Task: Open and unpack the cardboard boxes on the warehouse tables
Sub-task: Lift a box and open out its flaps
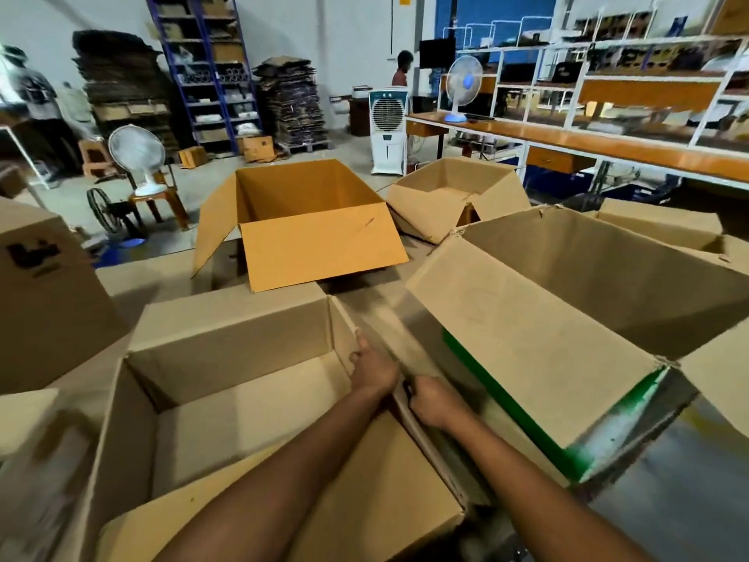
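Cardboard everywhere, with the big green-edged box [567, 338] at three o'clock standing just beside the open, empty-looking box [243, 399] at six, whose right flap [399, 338] both the left hand [373, 369] and the right hand [431, 401] grip with curled fingers, so I'd say a hard yank could tear its crease or shove the neighbour

Bare left hand [375, 369], bare right hand [431, 401]
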Demonstrator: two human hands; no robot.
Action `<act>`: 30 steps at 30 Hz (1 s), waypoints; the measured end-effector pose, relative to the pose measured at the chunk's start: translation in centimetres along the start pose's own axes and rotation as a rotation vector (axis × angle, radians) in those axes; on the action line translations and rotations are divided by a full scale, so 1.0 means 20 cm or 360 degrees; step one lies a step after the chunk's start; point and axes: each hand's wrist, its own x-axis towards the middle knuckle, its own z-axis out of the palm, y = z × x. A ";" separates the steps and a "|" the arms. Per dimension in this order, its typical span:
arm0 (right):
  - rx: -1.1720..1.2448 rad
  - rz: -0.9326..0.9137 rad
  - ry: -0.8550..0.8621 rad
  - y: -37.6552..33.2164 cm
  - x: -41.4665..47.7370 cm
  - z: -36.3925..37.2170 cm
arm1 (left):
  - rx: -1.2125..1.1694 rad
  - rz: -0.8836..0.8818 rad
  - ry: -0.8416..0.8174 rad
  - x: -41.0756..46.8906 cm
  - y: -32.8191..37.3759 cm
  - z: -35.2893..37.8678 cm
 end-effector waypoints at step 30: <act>-0.0487 -0.0898 0.0376 -0.72 -0.59 -0.42 | 0.0963 0.0650 0.0179 -1.08 -0.10 -1.34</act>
